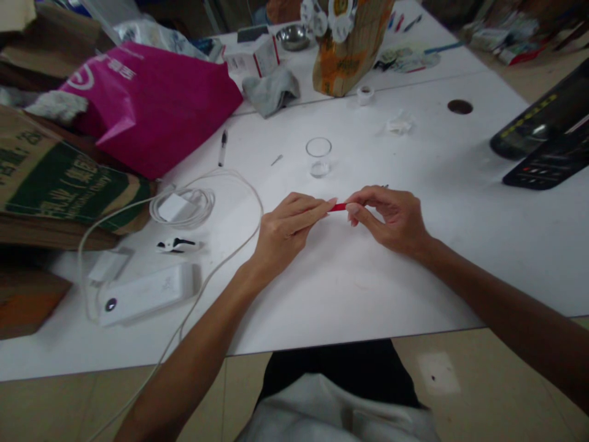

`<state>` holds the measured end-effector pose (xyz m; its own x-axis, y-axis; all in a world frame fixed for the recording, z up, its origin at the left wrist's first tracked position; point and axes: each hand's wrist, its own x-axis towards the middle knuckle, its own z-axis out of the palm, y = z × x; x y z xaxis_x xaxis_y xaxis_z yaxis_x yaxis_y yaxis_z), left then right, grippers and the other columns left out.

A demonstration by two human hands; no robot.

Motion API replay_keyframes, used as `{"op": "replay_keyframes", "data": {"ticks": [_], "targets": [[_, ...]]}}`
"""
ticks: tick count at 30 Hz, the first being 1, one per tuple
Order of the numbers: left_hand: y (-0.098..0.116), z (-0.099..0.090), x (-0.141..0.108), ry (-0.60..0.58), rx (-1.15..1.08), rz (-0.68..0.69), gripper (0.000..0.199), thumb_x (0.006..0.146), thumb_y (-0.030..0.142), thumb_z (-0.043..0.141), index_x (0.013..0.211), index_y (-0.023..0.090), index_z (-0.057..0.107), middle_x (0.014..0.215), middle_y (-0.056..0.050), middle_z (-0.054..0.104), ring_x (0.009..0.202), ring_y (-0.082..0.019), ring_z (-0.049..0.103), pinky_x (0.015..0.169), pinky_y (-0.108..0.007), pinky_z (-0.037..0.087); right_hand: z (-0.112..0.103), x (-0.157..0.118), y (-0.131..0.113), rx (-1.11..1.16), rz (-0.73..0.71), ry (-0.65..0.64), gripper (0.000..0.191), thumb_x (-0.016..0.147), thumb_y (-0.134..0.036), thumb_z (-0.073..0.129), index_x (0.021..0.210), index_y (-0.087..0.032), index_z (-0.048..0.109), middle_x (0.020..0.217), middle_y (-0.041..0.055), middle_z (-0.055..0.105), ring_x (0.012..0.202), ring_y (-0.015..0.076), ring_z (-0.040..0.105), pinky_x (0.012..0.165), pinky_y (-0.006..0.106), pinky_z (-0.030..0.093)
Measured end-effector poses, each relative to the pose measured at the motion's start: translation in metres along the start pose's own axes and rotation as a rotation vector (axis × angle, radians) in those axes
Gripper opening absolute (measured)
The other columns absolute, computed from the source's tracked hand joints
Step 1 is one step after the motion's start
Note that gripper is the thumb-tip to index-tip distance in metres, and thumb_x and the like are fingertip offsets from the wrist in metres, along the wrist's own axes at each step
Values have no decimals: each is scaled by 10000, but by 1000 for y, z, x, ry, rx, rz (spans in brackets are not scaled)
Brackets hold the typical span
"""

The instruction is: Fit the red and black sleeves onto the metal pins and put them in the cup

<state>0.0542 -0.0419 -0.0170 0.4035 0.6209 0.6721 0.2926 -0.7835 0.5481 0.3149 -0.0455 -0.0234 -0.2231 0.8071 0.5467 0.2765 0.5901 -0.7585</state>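
A slim red pen-like stick (338,207) spans the short gap between my two hands, just above the white table. My left hand (294,228) pinches its left end with fingers stretched along it. The thumb and fingertips of my right hand (391,218) close on the other end, the remaining fingers curled. A small dark tip (385,186) pokes out behind the right hand; whether it belongs to the stick is hidden. Beyond the hands stands a clear plastic cup (319,158). Left of the cup lies a tiny grey sliver (277,160).
At left are a black-capped pen (223,148), a coiled white cable (202,209), a white power bank (147,293) and a magenta bag (161,98). A grey cloth (271,91) and tape roll (365,94) lie farther back. A dark bottle (543,116) occupies the right.
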Motion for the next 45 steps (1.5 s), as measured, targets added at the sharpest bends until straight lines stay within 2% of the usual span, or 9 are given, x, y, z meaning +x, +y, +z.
{"op": "replay_keyframes", "data": {"ticks": [7, 10, 15, 18, 20, 24, 29, 34, 45], "targets": [[2, 0, 2, 14, 33, 13, 367, 1148, 193, 733, 1458, 355, 844, 1210, -52, 909, 1089, -200, 805, 928, -361, 660, 0, 3, -6, -10, 14, -3, 341, 1130, -512, 769, 918, -245, 787, 718, -20, 783, 618, 145, 718, 629, 306, 565], [4, -1, 5, 34, 26, -65, 295, 1134, 301, 789, 1418, 319, 864, 1139, -58, 908, 1016, -199, 804, 928, -361, 655, 0, 4, -7, 16, 37, 3, 364, 1114, -541, 790, 896, -250, 777, 714, -21, 778, 620, 146, 717, 632, 298, 580], [9, -8, 10, 74, -15, -238, 333, 1061, 544, 866, 1238, 267, 919, 1031, -67, 897, 919, -204, 790, 931, -368, 644, 3, 3, -1, 55, 28, 35, 267, 1111, -512, 804, 1026, -259, 807, 800, -16, 805, 661, 152, 753, 645, 309, 603], [10, -10, 12, 84, -61, -301, 363, 1035, 602, 876, 1158, 265, 932, 1010, -64, 893, 888, -195, 779, 887, -350, 628, 3, 2, 2, 87, -5, 39, 165, 1095, -428, 836, 1084, -265, 815, 879, -10, 818, 713, 159, 792, 692, 317, 649], [10, -10, 12, 87, -82, -326, 355, 1037, 599, 875, 1138, 264, 934, 1004, -66, 894, 877, -195, 776, 864, -350, 621, 3, 2, 2, 83, -29, 35, 122, 1081, -382, 854, 1118, -269, 824, 933, -3, 832, 765, 169, 820, 736, 325, 679], [9, -9, 11, 94, -110, -375, 331, 1044, 582, 874, 1132, 269, 934, 1009, -75, 901, 896, -215, 789, 892, -383, 632, 2, 3, 0, 21, -69, 62, 219, 1025, -378, 913, 1214, -293, 843, 1033, 15, 857, 866, 201, 838, 818, 361, 731], [9, -8, 10, 105, -154, -408, 284, 1032, 526, 904, 1136, 263, 934, 1014, -78, 896, 898, -213, 796, 875, -377, 630, 0, 4, -2, -15, -96, 78, 127, 1033, -352, 898, 1145, -304, 862, 997, 17, 863, 823, 211, 825, 767, 375, 730], [11, -7, 11, 118, -143, -372, 239, 1027, 497, 918, 1123, 279, 939, 967, -57, 883, 870, -205, 790, 873, -376, 624, -2, 3, -3, -14, -75, 63, 89, 1054, -329, 877, 1134, -290, 865, 981, 22, 871, 816, 212, 834, 750, 376, 695], [13, -7, 11, 146, -111, -270, 172, 1032, 458, 921, 1117, 311, 951, 1002, -44, 913, 891, -217, 811, 872, -399, 641, -2, 4, -5, -24, -47, 54, 95, 1063, -371, 874, 1073, -279, 852, 871, 2, 846, 730, 188, 790, 692, 363, 638]]}}
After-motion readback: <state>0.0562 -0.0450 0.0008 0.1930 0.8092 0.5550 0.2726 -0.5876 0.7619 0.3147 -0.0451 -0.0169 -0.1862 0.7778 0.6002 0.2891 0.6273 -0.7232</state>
